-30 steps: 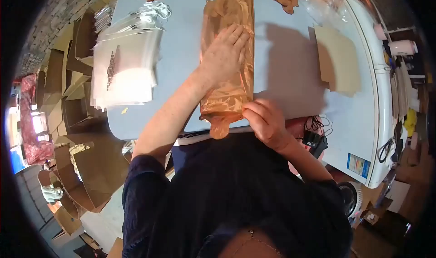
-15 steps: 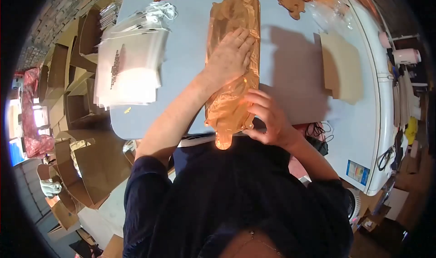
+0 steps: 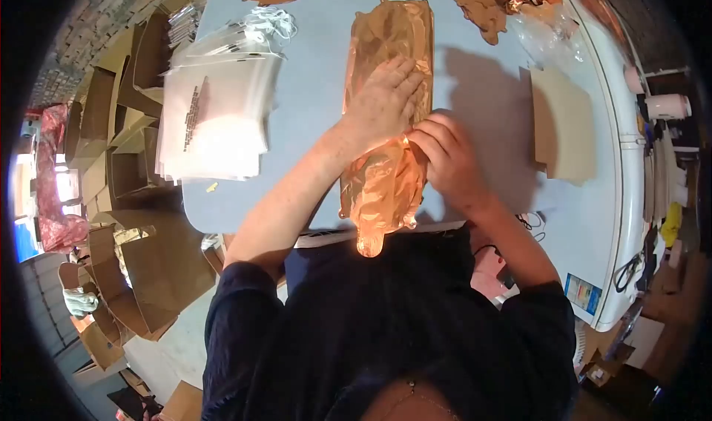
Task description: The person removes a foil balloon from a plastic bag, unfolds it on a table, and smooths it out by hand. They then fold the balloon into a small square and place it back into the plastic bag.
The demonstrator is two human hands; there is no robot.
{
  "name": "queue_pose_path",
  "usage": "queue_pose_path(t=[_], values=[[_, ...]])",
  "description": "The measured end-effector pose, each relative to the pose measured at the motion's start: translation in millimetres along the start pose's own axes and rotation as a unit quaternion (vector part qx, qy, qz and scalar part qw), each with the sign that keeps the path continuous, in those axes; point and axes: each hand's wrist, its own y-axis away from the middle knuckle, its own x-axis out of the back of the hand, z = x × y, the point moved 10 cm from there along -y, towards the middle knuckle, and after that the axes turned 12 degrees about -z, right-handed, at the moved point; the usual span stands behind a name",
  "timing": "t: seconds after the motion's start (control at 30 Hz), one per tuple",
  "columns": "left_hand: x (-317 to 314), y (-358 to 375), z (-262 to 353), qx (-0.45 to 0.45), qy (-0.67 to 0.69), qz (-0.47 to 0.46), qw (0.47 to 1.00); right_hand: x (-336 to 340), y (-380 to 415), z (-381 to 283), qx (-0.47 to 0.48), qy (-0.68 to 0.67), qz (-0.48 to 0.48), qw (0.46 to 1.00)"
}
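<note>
A flat, uninflated copper-coloured foil balloon (image 3: 382, 191) lies lengthwise on the table, its rounded tab hanging past the near edge. My left hand (image 3: 386, 98) rests flat on the upper part of the foil, fingers stretched out. At the balloon's right edge, about halfway down, the fingers of my right hand (image 3: 451, 154) are pinched together on the foil. The lower half of the balloon looks wrinkled and shiny, and the part beneath my left palm is hidden.
A stack of clear plastic bags (image 3: 215, 117) lies to the left on the pale table (image 3: 311, 72). Beige card sheets (image 3: 567, 128) are at the right. More copper foil pieces (image 3: 478, 5) sit at the far edge. Cardboard boxes (image 3: 159, 273) stand left of the table.
My right hand has moved up from the balloon's lower right corner to its right edge and closed on the foil. My left hand stays flat on it. The view has shifted slightly.
</note>
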Motion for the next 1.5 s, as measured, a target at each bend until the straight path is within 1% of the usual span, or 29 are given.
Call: queue_pose_path(t=[0.07, 0.17, 0.23, 0.33, 0.43, 0.53, 0.63, 0.73, 0.83, 1.03, 1.17, 1.27, 1.37, 1.5], values=[[-1, 0, -2, 0.002, 0.013, -0.001, 1.000, 2, -10, 1, -0.012, -0.005, -0.010, 1.000], [7, -1, -1, 0.012, 0.058, -0.006, 0.998, 1, -14, -4, 0.049, 0.036, -0.001, 0.998], [10, -2, -1, 0.019, 0.089, -0.007, 0.996, 0, -14, -4, 0.050, 0.027, -0.005, 0.998], [12, -3, -2, 0.052, 0.109, -0.020, 0.992, 0, -10, -2, 0.039, 0.003, -0.014, 0.999], [25, -1, 12, 0.048, 0.101, -0.019, 0.994, -6, 2, 5, 0.035, -0.027, -0.025, 0.999], [40, -2, 18, -0.009, 0.116, -0.026, 0.993, -3, 12, 4, 0.039, -0.052, -0.024, 0.998], [66, 7, 7, 0.016, 0.065, -0.007, 0.998, 4, 22, -3, 0.035, -0.068, -0.023, 0.997], [73, 26, -4, -0.009, 0.008, 0.005, 1.000, 12, 28, -11, 0.035, -0.081, -0.017, 0.996], [58, 36, 8, -0.044, -0.118, -0.035, 0.991, 14, 33, -19, 0.035, -0.079, -0.037, 0.996], [31, 31, 14, -0.113, -0.201, -0.095, 0.968, 12, 38, -23, 0.046, -0.076, -0.053, 0.995], [18, 30, 8, -0.120, -0.188, -0.132, 0.966, 9, 40, -23, 0.050, -0.051, -0.083, 0.994], [15, 31, 4, -0.122, -0.162, -0.131, 0.970, 17, 36, -23, 0.016, -0.044, -0.046, 0.998], [14, 32, 4, -0.132, -0.149, -0.121, 0.973, 14, 30, -18, -0.019, -0.044, -0.054, 0.997], [18, 31, 5, -0.141, -0.116, -0.114, 0.977, -2, 27, -16, -0.008, -0.028, -0.112, 0.993]])
